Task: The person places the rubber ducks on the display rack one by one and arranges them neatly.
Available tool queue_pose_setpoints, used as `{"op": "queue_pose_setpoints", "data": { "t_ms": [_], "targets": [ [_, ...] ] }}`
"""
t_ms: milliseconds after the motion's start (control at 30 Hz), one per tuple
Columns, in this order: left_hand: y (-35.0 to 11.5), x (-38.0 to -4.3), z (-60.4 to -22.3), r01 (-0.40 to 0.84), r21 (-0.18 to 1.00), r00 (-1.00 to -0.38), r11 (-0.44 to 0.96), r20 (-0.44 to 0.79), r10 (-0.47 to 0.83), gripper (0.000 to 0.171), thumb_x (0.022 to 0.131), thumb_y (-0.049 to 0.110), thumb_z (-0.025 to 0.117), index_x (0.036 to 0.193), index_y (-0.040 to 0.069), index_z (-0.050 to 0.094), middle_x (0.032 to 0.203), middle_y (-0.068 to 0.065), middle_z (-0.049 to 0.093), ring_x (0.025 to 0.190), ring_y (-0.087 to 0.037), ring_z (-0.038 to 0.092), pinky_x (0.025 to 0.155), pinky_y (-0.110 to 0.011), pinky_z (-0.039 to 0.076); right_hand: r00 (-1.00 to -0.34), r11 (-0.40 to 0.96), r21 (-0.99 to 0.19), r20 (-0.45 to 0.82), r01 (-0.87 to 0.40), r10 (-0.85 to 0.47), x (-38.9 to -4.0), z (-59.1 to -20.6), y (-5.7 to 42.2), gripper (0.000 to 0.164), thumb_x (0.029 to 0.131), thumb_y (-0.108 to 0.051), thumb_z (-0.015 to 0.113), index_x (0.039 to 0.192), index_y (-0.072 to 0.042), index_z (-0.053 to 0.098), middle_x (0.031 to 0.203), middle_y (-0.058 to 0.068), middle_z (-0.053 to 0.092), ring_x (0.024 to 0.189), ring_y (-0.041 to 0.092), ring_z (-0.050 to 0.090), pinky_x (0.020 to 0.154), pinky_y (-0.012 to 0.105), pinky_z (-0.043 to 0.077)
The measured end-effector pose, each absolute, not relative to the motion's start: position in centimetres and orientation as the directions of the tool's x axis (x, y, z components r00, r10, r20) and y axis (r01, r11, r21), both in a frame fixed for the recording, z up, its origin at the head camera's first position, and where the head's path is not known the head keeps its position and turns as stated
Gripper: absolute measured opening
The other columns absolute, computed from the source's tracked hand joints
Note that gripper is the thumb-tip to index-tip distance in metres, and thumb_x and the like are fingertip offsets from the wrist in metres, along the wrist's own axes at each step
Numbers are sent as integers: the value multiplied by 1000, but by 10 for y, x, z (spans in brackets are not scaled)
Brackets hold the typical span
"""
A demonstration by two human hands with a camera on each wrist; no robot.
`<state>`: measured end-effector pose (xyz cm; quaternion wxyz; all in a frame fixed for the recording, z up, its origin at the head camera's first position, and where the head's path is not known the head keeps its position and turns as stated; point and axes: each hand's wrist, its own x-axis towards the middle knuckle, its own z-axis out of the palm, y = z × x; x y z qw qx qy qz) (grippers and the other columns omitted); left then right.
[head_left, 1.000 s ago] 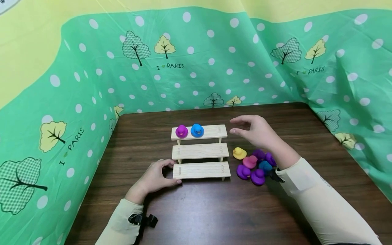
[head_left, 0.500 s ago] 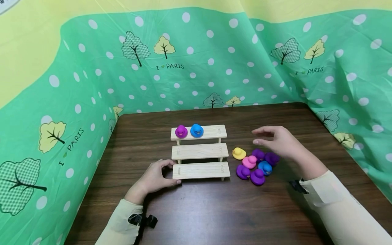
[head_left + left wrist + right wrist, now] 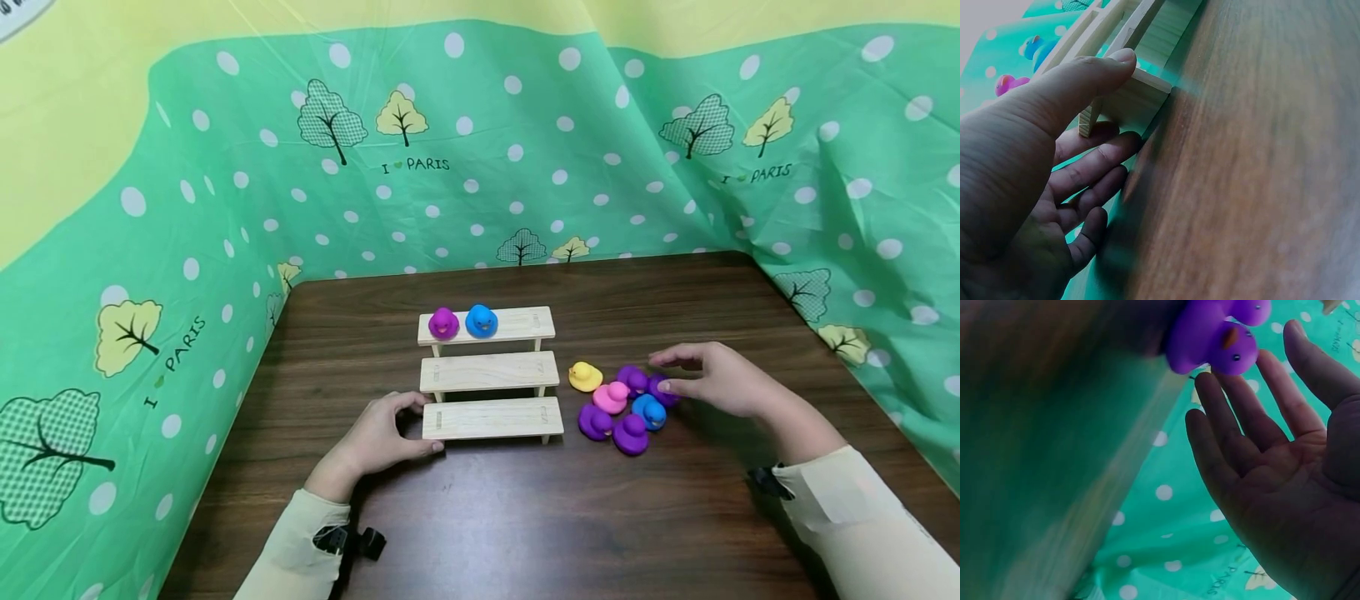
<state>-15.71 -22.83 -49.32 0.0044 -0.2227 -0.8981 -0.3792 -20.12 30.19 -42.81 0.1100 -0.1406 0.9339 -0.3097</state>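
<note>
A pale wooden three-step display stand (image 3: 491,419) stands mid-table. My left hand (image 3: 378,437) holds the left end of its lowest step, thumb at the front corner and fingers behind. In the left wrist view, the thumb (image 3: 1094,75) lies along that step's end. On the top step sit a magenta rubber duck (image 3: 443,324) and a blue rubber duck (image 3: 482,322). My right hand (image 3: 720,379) hovers at the right side of the duck cluster, fingers spread. Its thumb overlaps a purple rubber duck (image 3: 656,384) in the head view. The right wrist view shows a purple duck (image 3: 1232,353) beyond its fingertips.
Right of the stand lie a yellow duck (image 3: 585,377), a pink duck (image 3: 611,397), another blue duck (image 3: 649,412) and several purple ducks (image 3: 631,435), close together. A green dotted cloth (image 3: 450,200) surrounds the dark wooden table (image 3: 480,517) at the back and sides.
My right hand has moved from beside the top step rightward and down to the far side of the duck cluster. The left hand and the stand have stayed put.
</note>
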Motion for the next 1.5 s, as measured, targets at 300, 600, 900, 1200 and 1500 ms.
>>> {"op": "queue_pose_setpoints", "data": {
  "t_ms": [300, 600, 900, 1200, 1500],
  "targets": [
    [-229, -157, -495, 403, 675, -902, 618, 178, 393, 51, 71, 37, 98, 111, 18, 72, 100, 10, 68, 96, -13, 64, 91, -40, 53, -923, 785, -581, -140, -216, -358, -197, -438, 309, 35, 94, -20, 80, 128, -13, 74, 131, 14, 70, 128, 45, 58, 102, 66, 45],
    [-229, -156, -495, 399, 679, -903, 616, 175, 392, 51, 72, 37, 98, 111, 18, 72, 100, 10, 68, 96, -14, 64, 90, -40, 53, -922, 789, -573, -139, -223, -361, -197, -443, 313, 32, 93, -21, 82, 124, -15, 76, 126, 13, 72, 123, 43, 61, 100, 65, 48],
    [-228, -156, -494, 406, 679, -900, 612, 182, 396, 51, 71, 36, 99, 110, 18, 72, 100, 10, 69, 96, -14, 65, 91, -41, 54, -931, 800, -562, -135, -210, -338, -194, -445, 317, 35, 89, -23, 86, 122, -16, 77, 124, 12, 73, 124, 44, 60, 100, 65, 46],
    [-228, -156, -494, 409, 678, -899, 611, 185, 396, 51, 72, 36, 98, 110, 19, 72, 100, 10, 69, 97, -14, 65, 91, -40, 53, -938, 806, -555, -122, -206, -324, -194, -448, 317, 33, 88, -26, 87, 118, -18, 79, 120, 9, 74, 121, 42, 62, 98, 64, 48],
    [-228, -156, -493, 415, 672, -897, 614, 187, 401, 51, 72, 37, 98, 111, 19, 71, 100, 10, 68, 96, -14, 65, 90, -40, 54, -940, 806, -556, -120, -204, -320, -194, -449, 317, 32, 88, -25, 87, 118, -18, 79, 119, 10, 75, 121, 42, 62, 98, 64, 48]
  ]
}}
